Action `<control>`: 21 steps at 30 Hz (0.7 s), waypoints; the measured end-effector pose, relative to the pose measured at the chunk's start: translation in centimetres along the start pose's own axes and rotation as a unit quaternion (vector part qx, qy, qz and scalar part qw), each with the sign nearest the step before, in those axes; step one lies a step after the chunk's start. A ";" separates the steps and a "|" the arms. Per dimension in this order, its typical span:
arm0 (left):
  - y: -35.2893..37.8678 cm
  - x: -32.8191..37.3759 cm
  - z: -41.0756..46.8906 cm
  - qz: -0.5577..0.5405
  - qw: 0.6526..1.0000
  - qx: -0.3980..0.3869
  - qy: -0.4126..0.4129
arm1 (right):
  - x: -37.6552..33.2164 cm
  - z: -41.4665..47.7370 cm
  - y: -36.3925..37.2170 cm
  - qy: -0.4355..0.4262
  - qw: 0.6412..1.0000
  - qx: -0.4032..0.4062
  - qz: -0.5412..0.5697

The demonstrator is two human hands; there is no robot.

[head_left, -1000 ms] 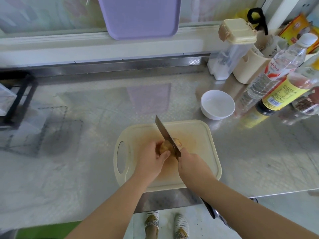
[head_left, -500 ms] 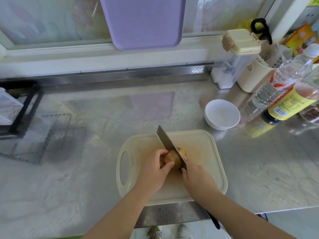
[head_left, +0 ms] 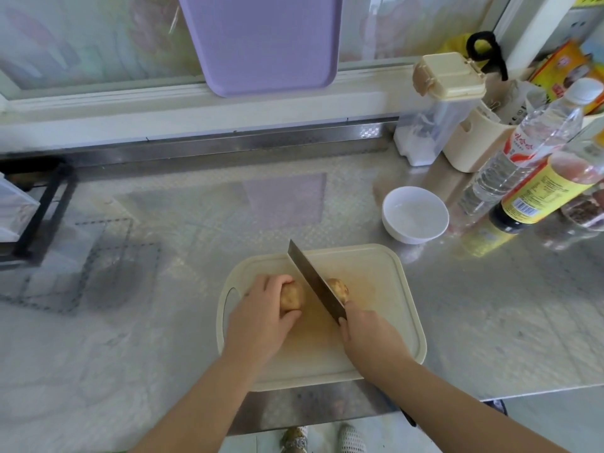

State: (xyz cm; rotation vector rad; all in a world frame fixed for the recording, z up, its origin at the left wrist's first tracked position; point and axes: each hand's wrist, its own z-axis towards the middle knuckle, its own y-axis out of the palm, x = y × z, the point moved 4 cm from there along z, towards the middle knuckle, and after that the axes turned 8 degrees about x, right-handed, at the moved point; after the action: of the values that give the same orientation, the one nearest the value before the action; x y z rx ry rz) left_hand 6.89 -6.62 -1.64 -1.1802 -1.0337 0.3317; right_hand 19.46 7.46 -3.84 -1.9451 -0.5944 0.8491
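The potato (head_left: pixel 292 297) sits mid-board (head_left: pixel 376 276), one piece left of the knife (head_left: pixel 313 279) and a second piece (head_left: pixel 338 287) just right of the blade. The left hand (head_left: pixel 258 317) has its fingers curled round the left piece, thumb at its near side. The right hand (head_left: pixel 369 335) has its fingers clamped on the knife's handle, blade slanting away to the left. The board lies on a steel surface (head_left: pixel 490 322). A white bowl (head_left: pixel 415 217) stands just beyond its far right corner, with bottles (head_left: pixel 529 158) further right.

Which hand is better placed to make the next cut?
The right hand: it grips the steel cleaver, blade down between the brown potato halves, while the left hand holds one half.
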 end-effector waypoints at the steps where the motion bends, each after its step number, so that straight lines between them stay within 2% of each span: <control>1: -0.5 -0.6 0.5 0.046 0.999 -0.012 0.010 | 0.0 0.0 -0.1 -0.003 1.000 0.001 -0.003; 5: -0.3 -0.8 1.9 0.104 0.988 -0.106 0.045 | -0.3 -0.2 -0.9 -0.014 1.000 -0.002 -0.001; 8: 0.1 -1.0 2.1 0.126 0.982 -0.133 0.042 | -0.7 -0.6 -2.5 -0.027 0.999 -0.004 0.031; 10: -0.3 -1.5 2.4 0.129 0.983 -0.131 0.011 | -0.9 -0.9 -4.2 -0.041 0.997 0.009 0.062; 13: -1.5 -1.0 3.8 0.121 0.990 -0.069 -0.018 | -0.6 -0.9 -7.5 -0.036 0.992 0.056 0.110; 16: -0.9 2.2 5.3 0.066 0.996 -0.051 0.029 | 0.6 -0.4 -9.9 -0.008 0.989 0.090 0.120; 19: 1.3 6.0 6.2 0.029 0.989 -0.134 0.054 | 1.9 -0.1 -10.6 0.023 0.988 0.099 0.116; 21: 2.8 7.2 6.5 0.079 0.973 -0.209 0.053 | 2.6 -0.1 -10.4 0.038 0.988 0.096 0.115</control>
State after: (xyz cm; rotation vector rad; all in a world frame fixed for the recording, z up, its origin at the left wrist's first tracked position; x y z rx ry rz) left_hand 6.24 3.42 -0.50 -1.6475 -0.9423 0.1754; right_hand 20.45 14.14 4.48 -1.8823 -0.2348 0.9342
